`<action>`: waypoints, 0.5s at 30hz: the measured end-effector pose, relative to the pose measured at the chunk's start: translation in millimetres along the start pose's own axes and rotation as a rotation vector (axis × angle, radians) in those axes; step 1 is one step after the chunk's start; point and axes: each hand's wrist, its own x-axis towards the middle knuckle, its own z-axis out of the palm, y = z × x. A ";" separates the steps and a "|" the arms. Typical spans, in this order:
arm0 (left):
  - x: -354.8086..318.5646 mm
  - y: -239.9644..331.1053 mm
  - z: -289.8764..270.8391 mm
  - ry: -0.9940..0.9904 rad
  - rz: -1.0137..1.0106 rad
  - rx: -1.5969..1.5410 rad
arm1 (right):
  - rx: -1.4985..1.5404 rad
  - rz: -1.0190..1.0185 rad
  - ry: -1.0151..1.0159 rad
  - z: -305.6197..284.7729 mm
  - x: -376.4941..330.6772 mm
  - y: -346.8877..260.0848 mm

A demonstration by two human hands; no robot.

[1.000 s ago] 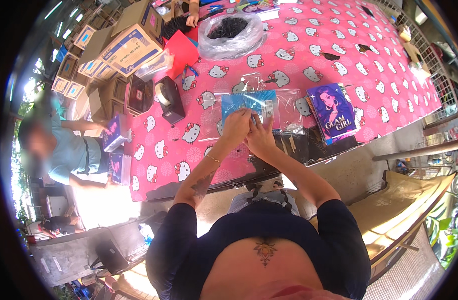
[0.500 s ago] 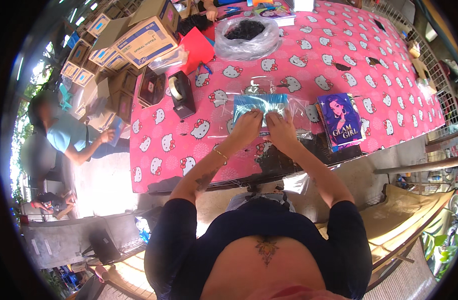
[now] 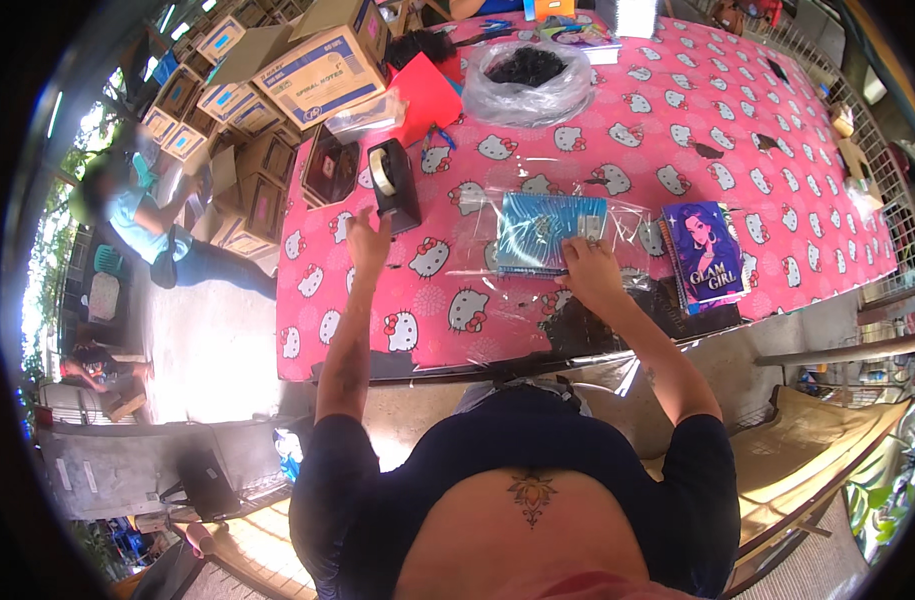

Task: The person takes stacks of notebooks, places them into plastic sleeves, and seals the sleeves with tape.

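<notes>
A blue notebook in a clear plastic sleeve [image 3: 545, 230] lies flat on the pink patterned tablecloth [image 3: 677, 130]. My right hand [image 3: 589, 272] presses down on the sleeve's near right edge, fingers curled on it. My left hand [image 3: 369, 240] has reached to the left, fingers apart, just beside the black tape dispenser [image 3: 393, 184]; it holds nothing that I can see.
A purple illustrated notebook [image 3: 705, 252] lies right of the sleeve. A clear bag of dark items [image 3: 533, 78] sits further back, with a red folder [image 3: 423, 96] and cardboard boxes [image 3: 317, 62] at the back left. A person [image 3: 147, 225] crouches left of the table.
Both hands were together on the blue notebook's sleeve. Now my left hand has left it and moved left toward the tape dispenser; my right hand stays on the sleeve.
</notes>
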 end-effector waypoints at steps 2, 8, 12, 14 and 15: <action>9.7 -13.1 6.3 -0.086 -0.398 -0.458 | 0.020 -0.008 0.004 -1.5 -2.1 1.2; 40.5 14.3 14.0 -0.250 -0.884 -0.926 | 0.026 -0.002 0.007 2.0 -3.8 6.9; 2.2 7.7 24.4 0.050 -0.680 -1.198 | 0.037 -0.027 0.018 -0.4 -3.0 4.5; -22.2 16.7 34.5 0.048 -0.807 -1.363 | 0.047 -0.022 0.024 3.1 -4.2 7.0; -29.9 20.4 35.1 0.054 -0.875 -1.443 | 0.050 -0.028 0.028 2.9 -4.6 7.3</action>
